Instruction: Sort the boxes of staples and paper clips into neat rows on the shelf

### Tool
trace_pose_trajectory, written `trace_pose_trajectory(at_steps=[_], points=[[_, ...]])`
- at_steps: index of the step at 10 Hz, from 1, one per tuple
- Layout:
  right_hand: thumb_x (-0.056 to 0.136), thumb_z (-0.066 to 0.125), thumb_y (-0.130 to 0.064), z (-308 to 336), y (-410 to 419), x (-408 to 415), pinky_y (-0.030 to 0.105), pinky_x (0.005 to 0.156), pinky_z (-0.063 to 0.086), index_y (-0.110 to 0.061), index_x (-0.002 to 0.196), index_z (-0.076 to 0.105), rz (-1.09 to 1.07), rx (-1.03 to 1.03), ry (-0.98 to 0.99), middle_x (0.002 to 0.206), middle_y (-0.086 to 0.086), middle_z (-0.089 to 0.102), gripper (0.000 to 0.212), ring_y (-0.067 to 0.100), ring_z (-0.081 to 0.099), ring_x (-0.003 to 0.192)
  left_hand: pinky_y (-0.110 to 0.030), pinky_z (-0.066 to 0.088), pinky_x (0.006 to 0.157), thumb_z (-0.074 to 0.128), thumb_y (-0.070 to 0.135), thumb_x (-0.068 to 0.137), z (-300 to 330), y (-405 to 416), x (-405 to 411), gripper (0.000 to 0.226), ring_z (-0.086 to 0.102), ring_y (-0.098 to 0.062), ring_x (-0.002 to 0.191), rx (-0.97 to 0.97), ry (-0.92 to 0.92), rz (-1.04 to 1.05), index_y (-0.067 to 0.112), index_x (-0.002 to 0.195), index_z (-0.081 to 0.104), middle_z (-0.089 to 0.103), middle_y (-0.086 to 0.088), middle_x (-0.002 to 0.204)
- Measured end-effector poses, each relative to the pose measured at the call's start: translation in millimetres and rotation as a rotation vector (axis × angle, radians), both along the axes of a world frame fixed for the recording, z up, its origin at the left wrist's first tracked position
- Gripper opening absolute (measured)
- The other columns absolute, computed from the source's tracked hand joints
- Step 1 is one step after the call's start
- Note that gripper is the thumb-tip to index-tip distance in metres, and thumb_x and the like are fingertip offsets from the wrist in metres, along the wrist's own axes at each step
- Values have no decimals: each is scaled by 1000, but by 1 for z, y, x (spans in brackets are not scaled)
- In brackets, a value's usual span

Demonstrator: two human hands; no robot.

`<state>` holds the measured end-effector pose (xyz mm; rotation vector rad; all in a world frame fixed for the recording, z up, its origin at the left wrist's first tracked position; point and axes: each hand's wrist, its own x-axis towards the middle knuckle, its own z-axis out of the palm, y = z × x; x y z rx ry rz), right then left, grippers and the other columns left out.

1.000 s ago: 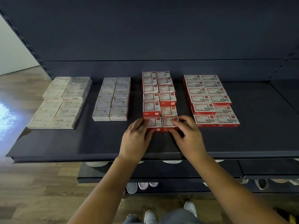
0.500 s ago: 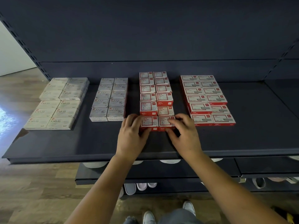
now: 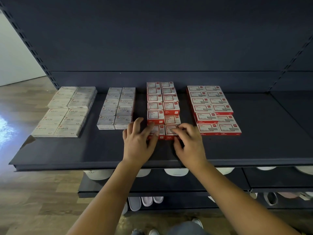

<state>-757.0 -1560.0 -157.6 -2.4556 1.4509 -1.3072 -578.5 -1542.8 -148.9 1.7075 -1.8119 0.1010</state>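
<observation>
On the dark shelf (image 3: pixel 81 150) stand four blocks of small boxes, each two columns wide: white staples boxes (image 3: pixel 67 111) at the left, grey paper clip boxes (image 3: pixel 118 107), narrow red-and-white boxes (image 3: pixel 162 102) in the middle, and wider red-and-white boxes (image 3: pixel 211 107) at the right. My left hand (image 3: pixel 137 143) lies with spread fingers on top of the front-left red box (image 3: pixel 160 133), its thumb off to the side. My right hand (image 3: pixel 189 143) pinches the front-right red box (image 3: pixel 169 135), fingertips on top and thumb at its front face.
The shelf's back panel rises right behind the rows. Bare shelf surface stretches to the right of the wide red boxes and along the front edge. A lower shelf (image 3: pixel 169 185) holds pale rounded items, and slippers (image 3: pixel 144 201) stand on the wooden floor below.
Both hands stay on the front pair of narrow red boxes. My left hand's fingers have spread wider and reached further over its box.
</observation>
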Motion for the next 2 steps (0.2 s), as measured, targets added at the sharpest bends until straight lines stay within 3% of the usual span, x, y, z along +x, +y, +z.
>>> trace_pose_trajectory(at_steps=[2], points=[[79, 50, -14, 18, 6, 5, 40, 82, 47, -7, 106, 63, -16, 5, 30, 110, 9, 55, 32, 28, 55, 96, -47, 44, 82, 43, 42, 88, 19, -3, -2, 42, 54, -36, 100, -126, 17, -12, 12, 101, 70, 58, -13, 113]])
